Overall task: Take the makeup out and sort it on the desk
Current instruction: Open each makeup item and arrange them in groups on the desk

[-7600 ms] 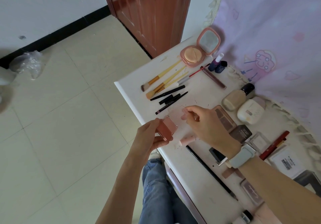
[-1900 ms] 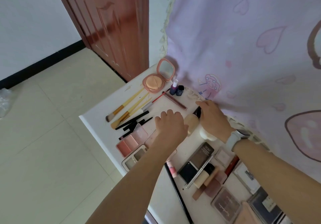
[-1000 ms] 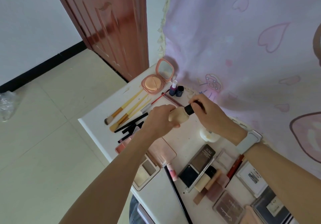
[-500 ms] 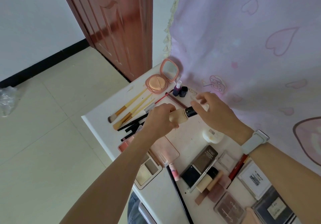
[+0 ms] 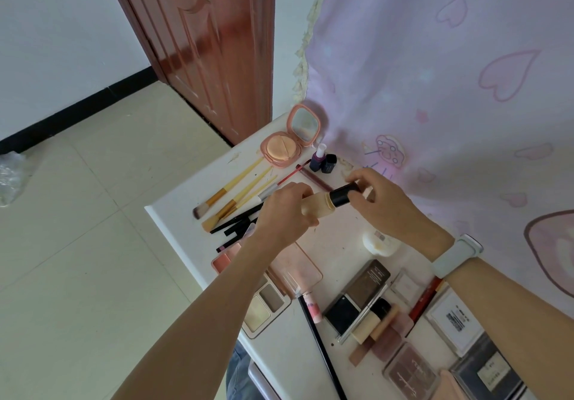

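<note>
Above the white surface [image 5: 174, 213], our left hand [image 5: 284, 213] grips the beige glass foundation bottle [image 5: 316, 208] while our right hand's [image 5: 382, 204] fingers [image 5: 357, 179] pinch its black cap [image 5: 343, 196].

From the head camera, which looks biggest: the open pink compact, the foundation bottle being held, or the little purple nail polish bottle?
Largest to smallest as they look in the head view:
1. Open pink compact
2. Foundation bottle, partly hidden by the left hand and right hand, and held above the desk, so unsure
3. Purple nail polish bottle
</note>
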Demonstrator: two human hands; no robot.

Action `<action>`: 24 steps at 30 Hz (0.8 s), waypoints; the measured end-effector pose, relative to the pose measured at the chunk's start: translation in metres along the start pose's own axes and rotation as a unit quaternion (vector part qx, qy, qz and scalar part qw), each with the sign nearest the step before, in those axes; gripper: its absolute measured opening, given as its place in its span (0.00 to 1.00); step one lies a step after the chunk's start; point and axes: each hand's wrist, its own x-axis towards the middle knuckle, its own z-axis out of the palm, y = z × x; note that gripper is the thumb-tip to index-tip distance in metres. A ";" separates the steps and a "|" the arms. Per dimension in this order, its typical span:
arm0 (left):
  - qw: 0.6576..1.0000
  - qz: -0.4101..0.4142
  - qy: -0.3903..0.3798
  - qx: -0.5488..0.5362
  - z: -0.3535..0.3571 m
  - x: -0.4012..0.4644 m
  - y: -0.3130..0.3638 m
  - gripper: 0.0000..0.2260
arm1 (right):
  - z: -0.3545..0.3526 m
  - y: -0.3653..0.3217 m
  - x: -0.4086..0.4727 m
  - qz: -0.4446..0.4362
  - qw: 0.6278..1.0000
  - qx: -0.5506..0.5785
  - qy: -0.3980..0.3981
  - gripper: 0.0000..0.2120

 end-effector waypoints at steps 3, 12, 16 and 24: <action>1.000 0.001 0.010 -0.005 -0.001 0.000 -0.003 0.18 | 0.002 -0.004 0.000 0.018 1.000 0.007 -0.008 0.13; 0.999 -0.014 0.042 -0.015 -0.002 0.002 -0.007 0.16 | 0.004 -0.008 -0.005 -0.011 0.995 0.042 0.090 0.07; 0.998 -0.015 0.051 -0.018 -0.002 0.000 -0.009 0.16 | -0.007 -0.010 -0.007 -0.021 0.990 0.100 0.093 0.10; 0.998 -0.006 0.060 -0.013 -0.005 -0.002 -0.010 0.16 | -0.013 -0.014 -0.014 -0.052 0.983 0.136 0.108 0.12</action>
